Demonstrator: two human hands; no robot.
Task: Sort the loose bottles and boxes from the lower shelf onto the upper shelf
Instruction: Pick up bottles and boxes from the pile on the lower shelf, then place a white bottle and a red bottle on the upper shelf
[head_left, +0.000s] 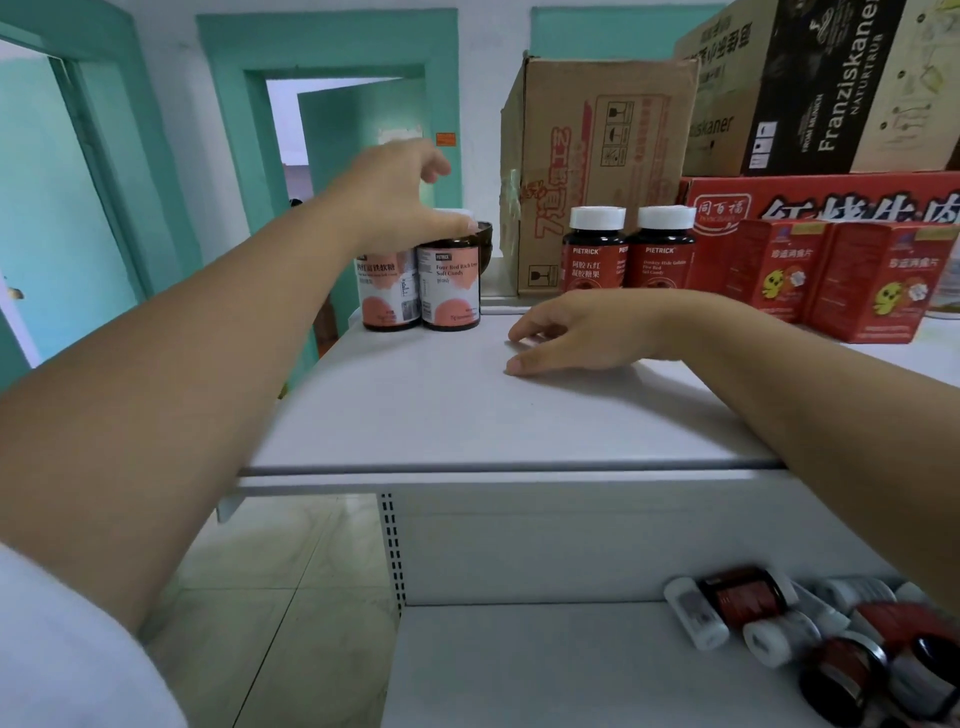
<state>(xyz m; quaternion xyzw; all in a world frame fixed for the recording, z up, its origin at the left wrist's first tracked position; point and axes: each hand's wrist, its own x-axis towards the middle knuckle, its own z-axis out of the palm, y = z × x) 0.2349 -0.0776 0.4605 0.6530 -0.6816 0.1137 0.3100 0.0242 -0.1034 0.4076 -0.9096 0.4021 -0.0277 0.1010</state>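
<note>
**Sorting partly done**

Lower shelf (571, 675): loose bottles (743, 597) lie heaped, not yet moved. Upper shelf (467, 415): right hand (582, 332) rests, fingers loosely apart, empty. Left hand (395, 197) tops the pink bottles (449, 291); gripping or releasing, cannot tell. Behind, red bottles (595, 254) and boxes (878, 280) stand sorted.

We see a shop stockroom, white slotted retail shelving (467, 415), stacked shipping cartons (597, 156), matching supplement bottles (595, 254) lined up.

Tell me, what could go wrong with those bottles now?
The two pink-label bottles stand near the left end of the upper shelf, with the left hand over their caps; a bump might knock one off. The loose bottles on the lower shelf lie on their sides and could roll forward.
</note>
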